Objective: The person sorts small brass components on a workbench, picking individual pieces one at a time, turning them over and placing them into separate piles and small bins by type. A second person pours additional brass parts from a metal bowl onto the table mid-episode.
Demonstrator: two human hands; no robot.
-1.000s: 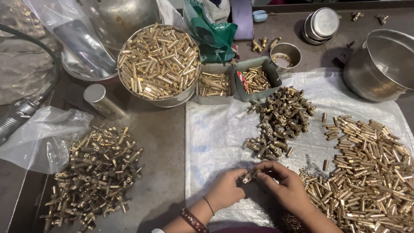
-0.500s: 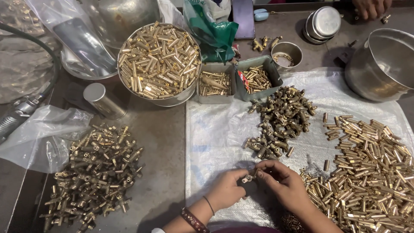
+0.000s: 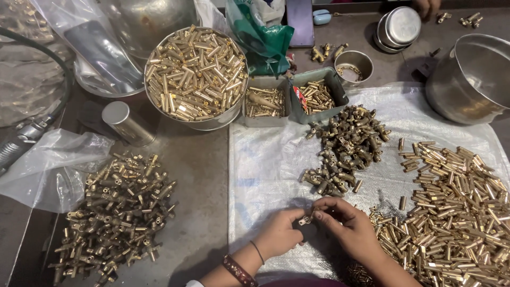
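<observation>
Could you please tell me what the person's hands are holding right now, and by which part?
Both hands, left hand and right hand, pinch one small brass fitting between their fingertips, one at each end.

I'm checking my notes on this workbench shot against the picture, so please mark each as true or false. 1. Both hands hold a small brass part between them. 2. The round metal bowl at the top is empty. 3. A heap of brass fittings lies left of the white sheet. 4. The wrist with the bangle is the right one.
1. True: the left hand and right hand pinch a small brass part between their fingertips.
2. False: the round metal bowl is full of brass tubes.
3. True: a heap of brass fittings lies on the bare table left of the white sheet.
4. False: the bangle is on the left wrist.
</observation>
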